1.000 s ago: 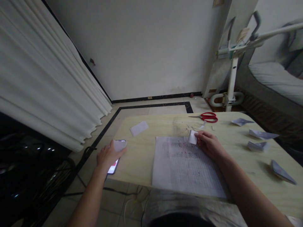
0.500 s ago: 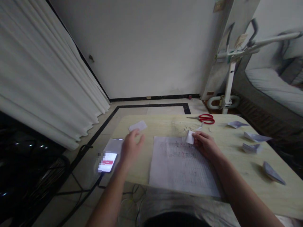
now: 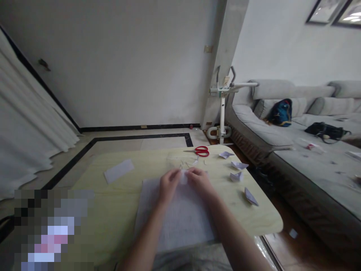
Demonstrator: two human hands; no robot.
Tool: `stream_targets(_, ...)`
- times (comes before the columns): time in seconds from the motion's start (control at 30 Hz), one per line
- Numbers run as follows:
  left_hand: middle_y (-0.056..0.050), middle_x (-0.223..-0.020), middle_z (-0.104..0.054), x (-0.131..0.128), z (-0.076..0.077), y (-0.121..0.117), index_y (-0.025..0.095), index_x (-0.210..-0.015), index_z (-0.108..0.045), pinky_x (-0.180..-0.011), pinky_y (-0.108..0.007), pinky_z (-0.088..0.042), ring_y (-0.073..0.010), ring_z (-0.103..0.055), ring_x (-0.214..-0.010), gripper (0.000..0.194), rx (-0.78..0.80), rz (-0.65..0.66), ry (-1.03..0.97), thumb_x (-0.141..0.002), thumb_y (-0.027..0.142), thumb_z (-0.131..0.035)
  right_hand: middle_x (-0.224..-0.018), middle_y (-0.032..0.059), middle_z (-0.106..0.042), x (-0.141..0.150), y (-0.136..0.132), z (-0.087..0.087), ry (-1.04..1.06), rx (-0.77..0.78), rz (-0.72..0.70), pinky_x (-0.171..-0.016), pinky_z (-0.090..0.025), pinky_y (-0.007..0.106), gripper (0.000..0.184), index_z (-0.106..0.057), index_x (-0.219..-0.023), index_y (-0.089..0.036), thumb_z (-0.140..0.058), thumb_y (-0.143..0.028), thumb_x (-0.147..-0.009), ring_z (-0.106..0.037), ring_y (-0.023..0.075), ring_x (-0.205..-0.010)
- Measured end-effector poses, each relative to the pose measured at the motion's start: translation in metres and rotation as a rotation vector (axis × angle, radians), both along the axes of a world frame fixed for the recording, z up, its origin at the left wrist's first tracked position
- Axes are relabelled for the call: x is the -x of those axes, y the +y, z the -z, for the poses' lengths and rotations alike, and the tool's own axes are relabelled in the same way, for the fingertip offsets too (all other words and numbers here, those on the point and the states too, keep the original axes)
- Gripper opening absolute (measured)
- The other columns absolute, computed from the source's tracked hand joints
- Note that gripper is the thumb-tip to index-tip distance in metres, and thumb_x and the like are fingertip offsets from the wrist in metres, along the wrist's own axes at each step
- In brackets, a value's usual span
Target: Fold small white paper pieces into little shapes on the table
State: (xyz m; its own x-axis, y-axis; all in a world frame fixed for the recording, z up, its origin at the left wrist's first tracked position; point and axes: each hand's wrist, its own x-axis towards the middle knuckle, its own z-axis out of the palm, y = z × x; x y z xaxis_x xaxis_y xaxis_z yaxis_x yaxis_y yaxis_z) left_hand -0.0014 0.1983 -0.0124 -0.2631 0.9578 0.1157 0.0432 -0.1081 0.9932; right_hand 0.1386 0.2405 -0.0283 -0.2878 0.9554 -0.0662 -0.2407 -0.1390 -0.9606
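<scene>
Between my two hands is a small folded piece of white paper [image 3: 184, 177]. My left hand [image 3: 169, 184] pinches its left edge, and my right hand [image 3: 199, 182] grips the right edge. Both hands are above the far part of a large written sheet [image 3: 180, 218] lying on the light wooden table [image 3: 113, 210]. Just beyond my fingers are thin paper scraps [image 3: 194, 162] and red-handled scissors [image 3: 201, 151]. Several folded paper pieces stand along the right side, among them a pointed one [image 3: 250, 196] nearest me. The folds of the held paper are blurred.
A blank paper slip [image 3: 119, 171] lies at the table's left. Pixelation covers the phone's place at lower left. Beyond the table stand exercise equipment [image 3: 222, 113] and, to the right, a grey sofa [image 3: 324, 165] with a blue backpack [image 3: 282, 113] and a black bag [image 3: 327, 131].
My left hand has moved from the phone across to the small folded paper and now holds it together with my right hand. The view has swung right, showing more of the sofa.
</scene>
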Motion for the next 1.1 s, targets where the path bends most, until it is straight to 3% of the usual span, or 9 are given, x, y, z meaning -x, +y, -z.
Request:
stream_targets(0.17, -0.007, -0.087, -0.075, 0.0065, 0.0072, 0.0016, 0.014, -0.088, -0.072, -0.075, -0.028, -0.051, -0.0209, -0.068, -0.083, 0.027, -0.023, -0.004, 0.055, -0.075, 0.037, -0.066, -0.054, -0.0044, -0.055, 0.0005, -0.0008, 0.0000, -0.131, -0.094, -0.033, -0.047, -0.030, 0.022, 0.020, -0.064, -0.069, -0.017, -0.071, -0.037, -0.070, -0.044, 0.0093, -0.047)
stream_targets(0.37, -0.007, -0.088, -0.075, 0.0077, 0.0057, -0.0017, 0.014, -0.086, -0.073, -0.078, -0.030, -0.051, -0.0224, -0.068, -0.086, 0.026, -0.020, -0.017, 0.074, -0.074, 0.036, -0.065, -0.056, -0.0046, -0.054, 0.0004, -0.0024, -0.0021, -0.185, -0.155, -0.042, -0.049, -0.032, 0.022, 0.020, -0.064, -0.069, -0.017, -0.070, -0.036, -0.071, -0.045, 0.0096, -0.049)
stream_targets(0.67, -0.009, -0.092, -0.076, 0.0085, 0.0036, -0.0060, 0.013, -0.088, -0.075, -0.082, -0.033, -0.050, -0.0242, -0.068, -0.089, 0.029, -0.002, -0.014, 0.068, -0.074, 0.037, -0.065, -0.061, -0.0024, -0.060, -0.0005, -0.0014, 0.0001, -0.245, -0.183, -0.031, -0.054, -0.037, 0.023, 0.017, -0.066, -0.069, -0.018, -0.069, -0.035, -0.070, -0.050, 0.0118, -0.055)
stream_targets(1.1, -0.005, -0.086, -0.076, 0.0078, 0.0018, -0.0068, 0.016, -0.082, -0.075, -0.081, -0.032, -0.051, -0.0234, -0.068, -0.086, 0.024, 0.013, -0.018, 0.032, -0.073, 0.036, -0.066, -0.055, -0.0036, -0.055, -0.0014, -0.0031, -0.0022, -0.200, -0.147, -0.045, -0.048, -0.032, 0.022, 0.019, -0.065, -0.068, -0.018, -0.069, -0.036, -0.071, -0.045, 0.0102, -0.050)
